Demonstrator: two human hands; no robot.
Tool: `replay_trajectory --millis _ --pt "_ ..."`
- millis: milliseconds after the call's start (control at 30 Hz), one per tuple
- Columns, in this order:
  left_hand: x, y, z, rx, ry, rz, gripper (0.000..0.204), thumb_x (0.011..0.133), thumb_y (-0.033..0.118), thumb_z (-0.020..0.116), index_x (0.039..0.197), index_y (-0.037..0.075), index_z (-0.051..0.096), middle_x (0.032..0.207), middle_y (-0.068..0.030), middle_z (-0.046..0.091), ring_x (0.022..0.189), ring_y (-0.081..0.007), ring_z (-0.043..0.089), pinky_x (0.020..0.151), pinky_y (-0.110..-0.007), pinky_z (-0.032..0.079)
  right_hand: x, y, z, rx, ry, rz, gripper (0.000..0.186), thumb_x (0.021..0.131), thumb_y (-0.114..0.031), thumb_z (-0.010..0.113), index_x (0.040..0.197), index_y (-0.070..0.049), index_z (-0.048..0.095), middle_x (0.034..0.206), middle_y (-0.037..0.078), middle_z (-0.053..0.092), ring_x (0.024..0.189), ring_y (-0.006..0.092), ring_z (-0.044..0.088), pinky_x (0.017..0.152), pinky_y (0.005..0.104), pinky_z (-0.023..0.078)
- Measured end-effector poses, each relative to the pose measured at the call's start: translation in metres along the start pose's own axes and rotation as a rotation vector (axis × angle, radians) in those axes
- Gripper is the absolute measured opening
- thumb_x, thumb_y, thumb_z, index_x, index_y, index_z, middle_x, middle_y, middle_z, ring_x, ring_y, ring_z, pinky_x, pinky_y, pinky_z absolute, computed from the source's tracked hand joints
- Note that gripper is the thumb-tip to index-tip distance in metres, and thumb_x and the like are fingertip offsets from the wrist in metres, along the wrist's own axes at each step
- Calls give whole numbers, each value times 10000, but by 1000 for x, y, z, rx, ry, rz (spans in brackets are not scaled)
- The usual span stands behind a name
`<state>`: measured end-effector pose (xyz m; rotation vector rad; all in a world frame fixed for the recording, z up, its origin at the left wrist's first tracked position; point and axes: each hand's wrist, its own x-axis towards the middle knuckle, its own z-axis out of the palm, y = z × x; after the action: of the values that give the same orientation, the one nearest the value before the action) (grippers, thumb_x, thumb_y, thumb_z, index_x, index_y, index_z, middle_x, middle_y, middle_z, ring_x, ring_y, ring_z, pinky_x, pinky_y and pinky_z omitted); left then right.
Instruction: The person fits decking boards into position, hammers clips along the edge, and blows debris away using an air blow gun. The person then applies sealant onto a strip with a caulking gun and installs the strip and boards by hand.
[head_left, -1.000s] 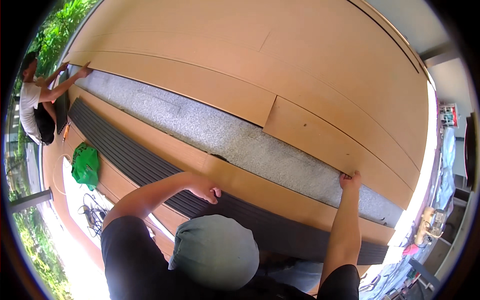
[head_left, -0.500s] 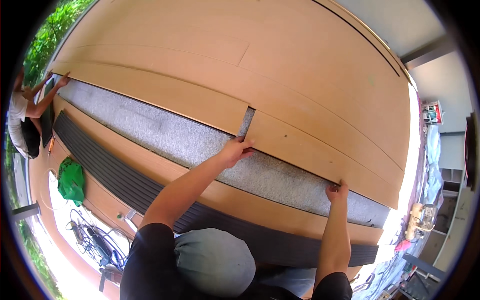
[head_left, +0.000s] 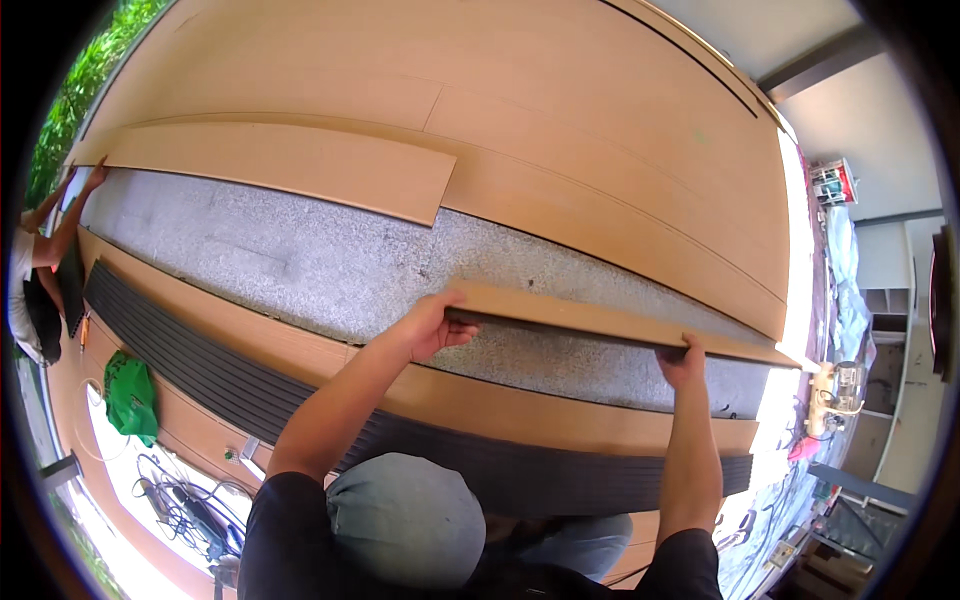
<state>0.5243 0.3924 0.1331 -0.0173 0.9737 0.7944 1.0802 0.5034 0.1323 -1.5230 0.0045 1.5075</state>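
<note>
A short tan floor plank (head_left: 580, 313) with a dark edge is held tilted up between my hands, above a bare grey speckled strip of floor (head_left: 300, 240). My left hand (head_left: 432, 325) is closed on its left end. Near its right part, my right hand (head_left: 682, 362) grips the lower edge. Beyond it to the left, a longer tan plank (head_left: 290, 165) lies raised over the joined planks (head_left: 600, 150). Its far left end is in another person's hands (head_left: 95, 175). My right fingertips are partly hidden by the plank.
On my side of the strip lie one tan plank row (head_left: 490, 405) and dark ribbed boards (head_left: 240, 360). At left are a green bag (head_left: 130, 400) and a power tool with coiled cables (head_left: 200, 515). A pale cylindrical device (head_left: 822, 400) stands at right.
My hands have lifted the short plank away from the joined rows, toward me and tilted. The gap between it and the longer plank has widened. The other person's plank has also come up.
</note>
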Motion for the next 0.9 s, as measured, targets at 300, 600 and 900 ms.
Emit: replay_trajectory --millis 300,600,900 --pt "15 14 -8 -48 -119 36 479 1044 392 465 1158 -39 638 988 -178 749 885 -278 757 754 -373 650 3 -2 38 -47 234 4 360 903 -231 621 1205 -44 558 1154 172 638 1018 347 634 927 545 565" --pt "-1 -49 -24 69 -2 115 444 1033 196 615 1439 91 471 1328 -78 626 1221 -228 618 925 -421 603 -10 49 -55 225 5 -198 294 980 -122 604 1269 -78 628 1258 94 692 1169 296 659 1025 513 554" --pt "-54 90 42 146 -126 542 538 1051 303 586 1520 87 434 1365 -80 638 1190 -210 654 895 -383 602 -49 7 54 278 -328 -405 391 1015 -152 601 1391 -48 561 1367 103 645 1255 278 621 1058 440 542"
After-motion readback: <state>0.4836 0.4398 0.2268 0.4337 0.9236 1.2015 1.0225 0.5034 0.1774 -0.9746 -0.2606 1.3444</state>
